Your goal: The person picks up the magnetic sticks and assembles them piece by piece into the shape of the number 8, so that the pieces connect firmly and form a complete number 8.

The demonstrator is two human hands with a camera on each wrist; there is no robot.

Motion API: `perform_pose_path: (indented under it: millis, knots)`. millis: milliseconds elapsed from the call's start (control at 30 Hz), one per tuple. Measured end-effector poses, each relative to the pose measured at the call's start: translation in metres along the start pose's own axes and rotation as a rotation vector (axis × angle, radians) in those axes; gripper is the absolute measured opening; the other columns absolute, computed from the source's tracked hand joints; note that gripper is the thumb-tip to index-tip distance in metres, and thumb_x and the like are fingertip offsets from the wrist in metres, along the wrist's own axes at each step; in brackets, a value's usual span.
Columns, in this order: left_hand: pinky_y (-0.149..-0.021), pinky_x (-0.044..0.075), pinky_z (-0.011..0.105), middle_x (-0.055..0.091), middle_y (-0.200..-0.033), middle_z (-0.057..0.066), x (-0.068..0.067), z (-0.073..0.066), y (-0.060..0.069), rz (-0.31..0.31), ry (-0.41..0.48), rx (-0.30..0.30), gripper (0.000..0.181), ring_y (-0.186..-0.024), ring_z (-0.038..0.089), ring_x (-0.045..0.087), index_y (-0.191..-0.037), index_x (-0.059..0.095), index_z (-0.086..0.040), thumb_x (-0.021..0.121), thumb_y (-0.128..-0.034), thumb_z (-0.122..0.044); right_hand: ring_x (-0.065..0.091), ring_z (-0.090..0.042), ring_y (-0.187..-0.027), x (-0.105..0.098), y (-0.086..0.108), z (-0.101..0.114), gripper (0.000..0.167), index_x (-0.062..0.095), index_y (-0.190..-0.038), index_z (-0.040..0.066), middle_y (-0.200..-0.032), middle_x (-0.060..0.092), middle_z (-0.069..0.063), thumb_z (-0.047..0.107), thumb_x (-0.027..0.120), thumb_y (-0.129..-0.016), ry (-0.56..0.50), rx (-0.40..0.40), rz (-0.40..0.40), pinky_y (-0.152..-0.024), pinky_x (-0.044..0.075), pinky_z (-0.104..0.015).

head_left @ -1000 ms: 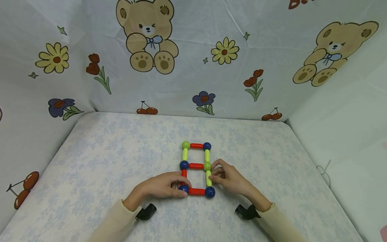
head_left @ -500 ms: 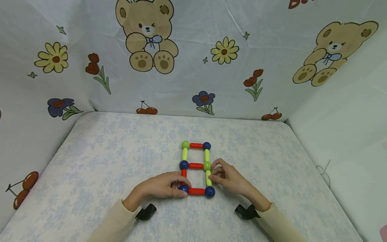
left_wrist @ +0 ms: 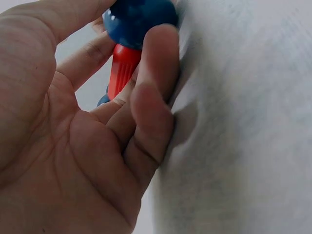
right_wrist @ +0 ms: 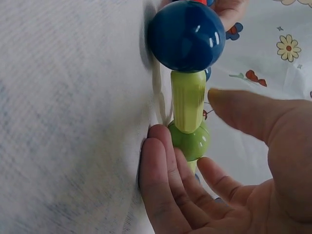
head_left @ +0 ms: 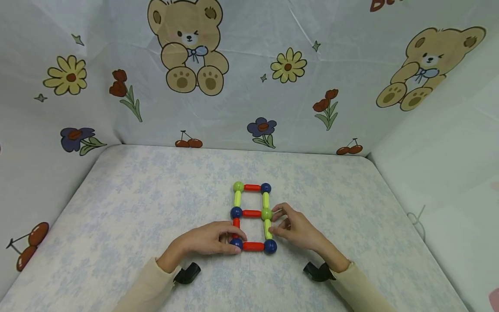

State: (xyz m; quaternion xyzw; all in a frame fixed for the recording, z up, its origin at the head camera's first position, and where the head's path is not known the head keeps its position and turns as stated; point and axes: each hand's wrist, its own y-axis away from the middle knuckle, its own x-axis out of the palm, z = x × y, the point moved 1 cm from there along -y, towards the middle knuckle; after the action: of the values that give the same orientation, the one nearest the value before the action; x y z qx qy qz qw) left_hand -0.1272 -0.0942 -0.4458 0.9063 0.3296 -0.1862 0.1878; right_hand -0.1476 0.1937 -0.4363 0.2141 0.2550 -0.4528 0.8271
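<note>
A flat frame of building sticks and balls lies on the table, two squares stacked like an 8. Its sticks are red and yellow-green; its balls are dark blue and green. My left hand (head_left: pixel 206 239) holds the near-left blue ball (left_wrist: pixel 139 22) between thumb and fingers, which partly cover it and the red stick (left_wrist: pixel 122 70) beside it. At the right side, my right hand (head_left: pixel 298 229) has its fingers loosely bent by the green middle ball (right_wrist: pixel 192 144). Its thumb is close beside the yellow-green stick (right_wrist: pixel 187 102), with a narrow gap in the right wrist view.
The table (head_left: pixel 156 182) has a pale cloth with a blue pattern. White fabric walls (head_left: pixel 241 104) printed with bears and flowers rise at the back and sides. A thin cord (head_left: pixel 419 223) hangs at the right. Dark curved pieces (head_left: pixel 188 273) stick out at both wrists.
</note>
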Motion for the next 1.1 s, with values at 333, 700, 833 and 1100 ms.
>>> perform_pose_path:
  millis: [333, 700, 833, 1100]
  knots:
    - [-0.064, 0.044, 0.023, 0.058, -0.091, -0.002, -0.0021, 0.0008, -0.0002, 0.015, 0.069, 0.0, 0.027, -0.069, 0.01, 0.054, -0.119, 0.067, -0.016, 0.071, -0.0946, -0.027, 0.059, -0.021, -0.104, -0.0012, 0.0063, 0.0066, 0.092, 0.037, -0.151, 0.018, -0.154, 0.027, -0.013, 0.034, 0.088, -0.077, 0.036, -0.076, 0.18, -0.088, 0.053, -0.031]
    - [-0.059, 0.04, 0.021, 0.054, -0.084, -0.001, -0.001, -0.001, -0.0002, -0.001, 0.036, 0.025, 0.021, -0.064, 0.008, 0.048, -0.109, 0.066, -0.019, 0.076, -0.091, -0.025, 0.056, -0.016, -0.102, 0.0028, 0.0063, 0.0055, 0.077, 0.054, -0.139, 0.023, -0.155, 0.028, -0.01, 0.041, 0.09, -0.073, 0.131, -0.038, 0.174, -0.087, 0.051, -0.029]
    - [-0.059, 0.039, 0.02, 0.054, -0.082, -0.002, -0.0006, -0.002, -0.0001, -0.005, 0.019, 0.033, 0.02, -0.063, 0.007, 0.047, -0.106, 0.066, -0.019, 0.076, -0.0901, -0.025, 0.057, -0.015, -0.099, 0.0037, 0.0055, 0.0044, 0.075, 0.055, -0.136, 0.023, -0.153, 0.031, -0.009, 0.044, 0.09, -0.072, 0.154, -0.056, 0.159, -0.084, 0.051, -0.028]
    - [-0.06, 0.039, 0.02, 0.053, -0.081, -0.001, 0.0005, -0.0023, -0.0001, -0.012, -0.004, 0.044, 0.019, -0.064, 0.006, 0.047, -0.104, 0.065, -0.019, 0.076, -0.0894, -0.024, 0.057, -0.014, -0.096, 0.005, 0.0051, 0.0033, 0.075, 0.055, -0.134, 0.025, -0.151, 0.032, -0.009, 0.048, 0.089, -0.071, 0.17, -0.073, 0.146, -0.082, 0.051, -0.028]
